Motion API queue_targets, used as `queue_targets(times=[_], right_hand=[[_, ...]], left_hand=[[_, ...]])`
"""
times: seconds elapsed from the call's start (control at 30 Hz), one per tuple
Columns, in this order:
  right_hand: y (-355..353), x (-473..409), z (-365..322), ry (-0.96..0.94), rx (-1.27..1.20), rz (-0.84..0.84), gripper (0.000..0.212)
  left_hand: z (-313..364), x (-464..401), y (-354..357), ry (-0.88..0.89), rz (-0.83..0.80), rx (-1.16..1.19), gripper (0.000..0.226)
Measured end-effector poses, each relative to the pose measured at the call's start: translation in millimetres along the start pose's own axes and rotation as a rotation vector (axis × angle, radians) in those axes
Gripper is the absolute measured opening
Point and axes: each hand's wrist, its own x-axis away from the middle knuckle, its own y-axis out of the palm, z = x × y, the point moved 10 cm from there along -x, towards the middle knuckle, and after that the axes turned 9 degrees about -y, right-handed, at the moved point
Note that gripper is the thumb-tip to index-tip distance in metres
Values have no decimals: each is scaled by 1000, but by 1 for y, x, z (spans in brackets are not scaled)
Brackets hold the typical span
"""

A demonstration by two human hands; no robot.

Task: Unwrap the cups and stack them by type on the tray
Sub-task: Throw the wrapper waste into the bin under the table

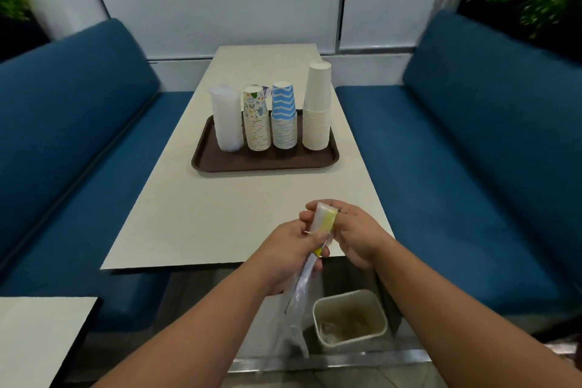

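Over the near table edge, at 6 o'clock: both my hands, working a sleeve of cups.
Left hand [291, 257]: fingers clenched round the clear plastic wrap [294, 315], which trails down toward the floor.
Right hand [352, 235]: fingers curled round the top of the yellow-and-white cups [324, 219], which sit between my two hands.
Tray [267, 164]: brown, mid-table at 12 o'clock from my hands, well apart from them.
Clear cup stack [227, 118]: at the tray's 9 o'clock end, upside down.
Doodle-print stack [256, 120]: just beside it.
Blue zigzag stack [283, 116]: next along.
Plain white stack [317, 107]: at the 3 o'clock end, tallest of the lot.
Table [239, 205]: pale cream, blue benches [466, 148] on both sides.
Bin [349, 316]: on the floor at 5 o'clock, under my right wrist, crumpled clear stuff inside.
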Motion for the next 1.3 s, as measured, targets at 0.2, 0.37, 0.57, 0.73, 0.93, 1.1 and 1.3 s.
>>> queue_targets(times=[0.2, 0.37, 0.57, 0.73, 0.93, 1.1, 1.3], right_hand=[[33, 47, -3, 59, -217, 87, 27], [40, 85, 0, 73, -321, 1, 37], [27, 118, -57, -501, 1105, -79, 91], [28, 130, -70, -596, 1473, -192, 55], [-78, 157, -56, -390, 845, 99, 38], [-117, 177, -30, -127, -132, 195, 43], [-109, 183, -3, 98, -456, 32, 38]], left_hand=[[-11, 47, 8, 10, -127, -99, 32], [-6, 73, -1, 32, -156, 0, 28], [1, 88, 1, -44, -92, -94, 26], [16, 94, 53, 26, -74, -346, 17], [24, 105, 112, 166, 91, -278, 15], [6, 98, 165, 147, 201, -281, 27], [-7, 92, 203, 132, 39, -39, 21]])
